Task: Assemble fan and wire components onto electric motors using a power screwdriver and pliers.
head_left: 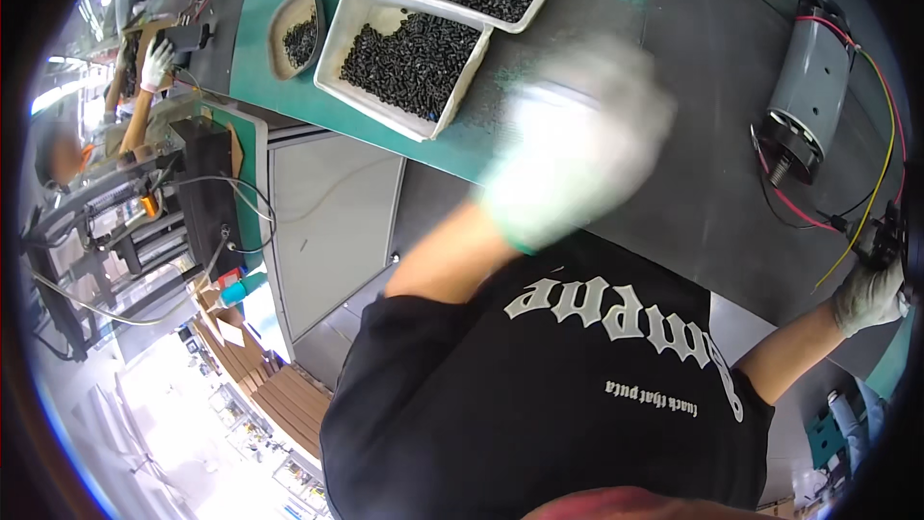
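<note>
- Firstly, left hand [589, 130]: white-gloved, blurred, over the dark tabletop [707, 125], between bins and motor; finger state cannot be told.
- Right hand [869, 299]: gloved, at the far right, against a black part [878, 243]; fingers partly hidden, grip cannot be told.
- Motor [811, 87]: grey, cylindrical, lying on the tabletop, near the right hand.
- Bins [332, 50]: two, pale, holding small black pieces [409, 63].

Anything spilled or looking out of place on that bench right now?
No spill shows. The thin yellow wire near the grey metal cylinder looks odd: its lower end seems free, joined to nothing, over the dark flat bench top.
</note>
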Demonstrator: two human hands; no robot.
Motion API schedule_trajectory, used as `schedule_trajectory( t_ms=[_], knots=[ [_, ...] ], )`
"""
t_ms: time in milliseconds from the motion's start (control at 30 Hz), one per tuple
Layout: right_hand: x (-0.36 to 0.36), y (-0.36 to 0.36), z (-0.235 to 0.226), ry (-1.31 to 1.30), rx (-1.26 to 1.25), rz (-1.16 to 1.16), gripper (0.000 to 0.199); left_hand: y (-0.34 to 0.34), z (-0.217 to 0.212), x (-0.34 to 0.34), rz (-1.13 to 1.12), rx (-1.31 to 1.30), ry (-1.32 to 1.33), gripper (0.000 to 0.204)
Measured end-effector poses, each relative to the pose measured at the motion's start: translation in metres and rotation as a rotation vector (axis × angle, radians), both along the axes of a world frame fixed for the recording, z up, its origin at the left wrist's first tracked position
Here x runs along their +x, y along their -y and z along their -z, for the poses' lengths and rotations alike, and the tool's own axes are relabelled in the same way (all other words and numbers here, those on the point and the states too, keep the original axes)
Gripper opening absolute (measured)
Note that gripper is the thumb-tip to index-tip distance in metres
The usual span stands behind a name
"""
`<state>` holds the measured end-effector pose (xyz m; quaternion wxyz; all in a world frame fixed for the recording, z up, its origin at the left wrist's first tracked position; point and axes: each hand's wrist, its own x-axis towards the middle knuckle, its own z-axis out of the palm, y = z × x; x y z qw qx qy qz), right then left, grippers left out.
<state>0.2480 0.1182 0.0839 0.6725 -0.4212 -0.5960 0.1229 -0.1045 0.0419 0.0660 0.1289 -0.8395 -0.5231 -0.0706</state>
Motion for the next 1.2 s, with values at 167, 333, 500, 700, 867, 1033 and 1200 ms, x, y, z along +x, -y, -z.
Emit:
schedule_trajectory(
  t_ms=[167, 333, 500, 700, 867, 1033, 1200],
  knots=[
    [0.059, 0.014, 0.020, -0.199, -0.286, -0.110, 0.025, -0.025, 0.013, -0.169, -1.041, -0.088, 0.201, 0.031],
    [0.052, 0.023, 0.020, -0.254, -0.393, -0.022, 0.029, -0.026, 0.043, -0.196, -0.918, -0.035, 0.435, 0.034],
    [0.028, 0.042, 0.017, -0.331, -0.530, -0.154, 0.035, -0.009, 0.015, -0.163, -0.664, 0.118, 0.797, 0.031],
    [-0.021, 0.052, -0.052, -0.663, -0.176, -0.545, 0.034, -0.005, -0.011, 0.028, 0.025, -0.597, 2.258, 0.035],
    [-0.036, 0.064, -0.073, -0.628, -0.079, -0.321, 0.036, -0.016, 0.012, 0.102, 0.496, -1.477, 2.713, 0.035],
    [-0.051, 0.068, -0.070, -0.630, -0.084, -0.282, 0.036, -0.010, 0.016, 0.120, 0.510, -1.704, 2.805, 0.030],
    [-0.056, 0.066, -0.066, -0.643, -0.105, -0.325, 0.036, -0.007, 0.017, 0.119, 0.293, -1.658, 2.711, 0.029]
  ],
)
